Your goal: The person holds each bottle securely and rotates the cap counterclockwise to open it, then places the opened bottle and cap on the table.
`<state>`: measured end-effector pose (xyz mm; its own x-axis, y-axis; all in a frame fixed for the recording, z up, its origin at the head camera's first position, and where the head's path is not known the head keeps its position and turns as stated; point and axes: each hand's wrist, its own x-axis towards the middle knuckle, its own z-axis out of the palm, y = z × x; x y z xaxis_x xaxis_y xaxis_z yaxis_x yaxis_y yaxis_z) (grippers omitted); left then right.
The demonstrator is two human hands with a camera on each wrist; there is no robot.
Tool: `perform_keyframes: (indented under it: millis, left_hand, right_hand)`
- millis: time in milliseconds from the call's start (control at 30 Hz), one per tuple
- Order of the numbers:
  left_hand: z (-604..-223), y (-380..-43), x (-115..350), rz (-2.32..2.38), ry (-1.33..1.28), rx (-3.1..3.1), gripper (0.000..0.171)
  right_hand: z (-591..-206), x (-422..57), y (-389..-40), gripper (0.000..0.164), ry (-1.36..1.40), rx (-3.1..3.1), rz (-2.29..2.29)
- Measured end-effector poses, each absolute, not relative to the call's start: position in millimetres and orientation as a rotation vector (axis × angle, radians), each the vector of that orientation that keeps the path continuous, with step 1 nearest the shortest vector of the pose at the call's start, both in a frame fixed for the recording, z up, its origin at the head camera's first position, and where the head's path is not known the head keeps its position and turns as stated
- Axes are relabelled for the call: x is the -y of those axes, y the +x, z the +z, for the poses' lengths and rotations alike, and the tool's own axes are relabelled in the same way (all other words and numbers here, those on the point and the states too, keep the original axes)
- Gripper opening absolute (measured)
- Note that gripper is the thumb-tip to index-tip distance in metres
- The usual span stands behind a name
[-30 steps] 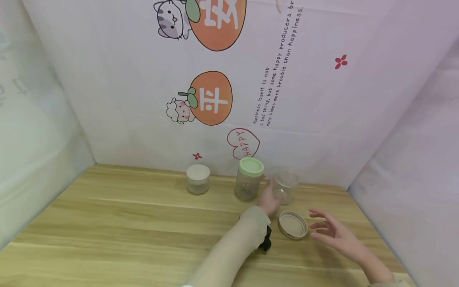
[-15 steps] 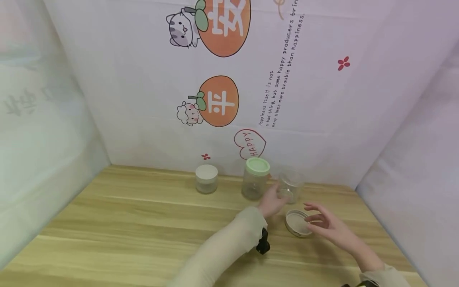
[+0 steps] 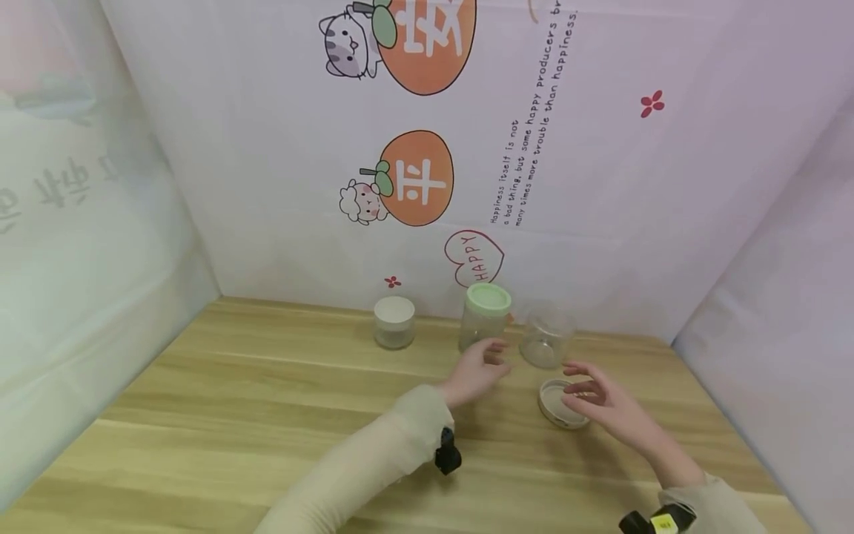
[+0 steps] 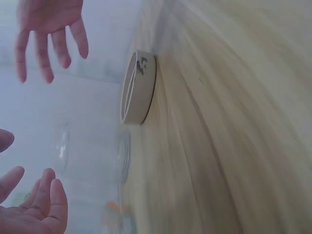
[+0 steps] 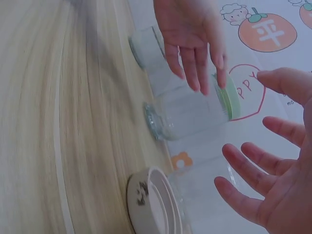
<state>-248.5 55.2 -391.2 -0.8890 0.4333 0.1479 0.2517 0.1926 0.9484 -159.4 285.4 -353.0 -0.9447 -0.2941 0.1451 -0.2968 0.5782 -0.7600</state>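
A: Hands first. State?

B: Left hand (image 3: pixel 475 374): fingers loosely bent, grasping nothing, in front of the green-lidded jar (image 3: pixel 482 322); contact not resolvable. Right hand (image 3: pixel 610 408): fingers spread and slightly bent, also holding nothing, above the beige lid (image 3: pixel 554 406) and apart from it.

A: How should the lid handle?

B: Judged light and stiff. Best taken by its side wall, thumb and fingers at opposite edges. Metal or plastic: cannot tell.

A: And the lidless clear jar (image 3: pixel 543 345)?

B: Stands on the surface (image 3: pixel 267 386) just behind the lid, right of the green-lidded jar. Probably light, rigid, slick-walled; treat as breakable, glass not ruled out. Hold round the body, even pressure.

A: Green-lidded jar?

B: Likely similar; taller, so a low hold should lessen tipping.

A: Appearance?

B: Beige lid: round, shallow, hollow side up, dark print on the side wall. Lidless clear jar: colourless, faint against the pale cloth (image 3: pixel 600 259); mouth end undetermined. Green-lidded jar: upright, transparent body.

A: Farther out?

B: White-lidded jar (image 3: pixel 394 322), squat, upright, at left.
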Motion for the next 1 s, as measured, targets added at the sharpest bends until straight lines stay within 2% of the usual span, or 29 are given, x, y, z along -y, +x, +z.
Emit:
perform_keyframes:
  millis: [667, 1000]
  left_hand:
    - [-396, -225, 57, 2.005, 0.571, -2.477, 0.037]
    - [-399, -208, 96, 2.081, 0.361, -2.485, 0.053]
  right_hand:
    - [-359, -252, -173, 0.045, 0.491, 2.686, 1.355]
    - [-363, -233, -187, 0.047, 0.453, 2.661, 1.330]
